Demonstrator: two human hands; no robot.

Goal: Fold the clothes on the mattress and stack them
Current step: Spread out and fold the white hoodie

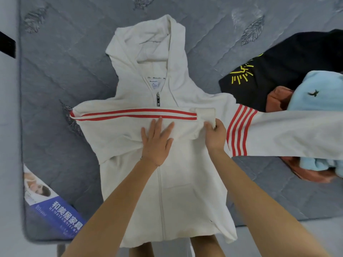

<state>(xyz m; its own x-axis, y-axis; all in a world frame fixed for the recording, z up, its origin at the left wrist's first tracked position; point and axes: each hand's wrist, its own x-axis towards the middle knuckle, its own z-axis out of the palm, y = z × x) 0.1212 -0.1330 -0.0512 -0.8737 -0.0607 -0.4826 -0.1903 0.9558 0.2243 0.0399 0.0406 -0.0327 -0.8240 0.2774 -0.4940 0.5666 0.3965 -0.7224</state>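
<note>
At the near left corner of the grey mattress [55, 89] a blue printed label [53, 206] lay flat. The white hoodie [185, 182] lay face up in the middle of the near half. Its long axis ran from the near edge toward the far edge, with the hood [148, 43] pointing away from the person and the hem just overhanging the near edge. One red-striped sleeve [130, 115] was folded crosswise over the chest, and its stripes ran left to right below the zip pull. The left hand [157, 141] pressed flat on that folded sleeve, palm down, fingers straight and spread toward the far edge, grasping nothing. Just to its right, the right hand [215, 134] pinched the sleeve's cuff [205, 113], its fingers curled round the fabric's end, with the forearm reaching in from the near edge. The other sleeve [287, 130] stretched straight out toward the right edge, crossing over a heap of clothes there. In that heap a black garment [287, 58] with a yellow print lay farthest, with an orange garment [276, 101] and a light blue garment [323, 89] bunched beside it.
</note>
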